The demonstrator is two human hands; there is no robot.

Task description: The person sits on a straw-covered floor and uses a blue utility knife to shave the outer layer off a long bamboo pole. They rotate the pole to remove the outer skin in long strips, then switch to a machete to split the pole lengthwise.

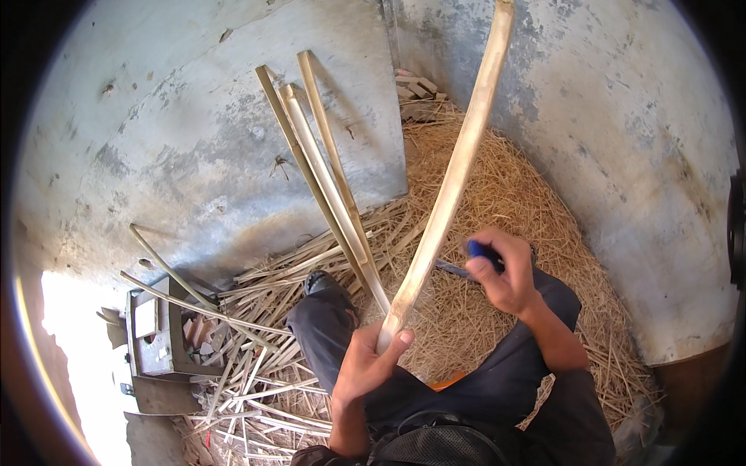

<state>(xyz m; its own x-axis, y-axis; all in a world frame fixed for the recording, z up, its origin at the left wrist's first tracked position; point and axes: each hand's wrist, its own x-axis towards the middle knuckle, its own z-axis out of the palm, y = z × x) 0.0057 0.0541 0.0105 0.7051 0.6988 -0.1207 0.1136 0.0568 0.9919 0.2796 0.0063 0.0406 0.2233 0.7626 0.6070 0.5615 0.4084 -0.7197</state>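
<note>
A long split bamboo strip [454, 175] slants up and away to the right, its pale inner face showing. My left hand [365, 359] is closed around its lower end, thumb laid along the edge. To the right of the strip, my right hand [503, 272] is closed on a blue-handled knife [483, 253]. The knife's grey blade [452, 269] points left toward the strip; whether it touches cannot be made out. Beyond my left hand, several more bamboo strips [320, 155] lean against the wall.
Stained pale walls [194, 140] meet in a corner ahead. Shavings [536, 202] cover the floor at right, and cut strips [272, 272] lie piled at left. A box of rubble [167, 342] stands at far left. My dark-trousered legs [536, 311] are bent around the work.
</note>
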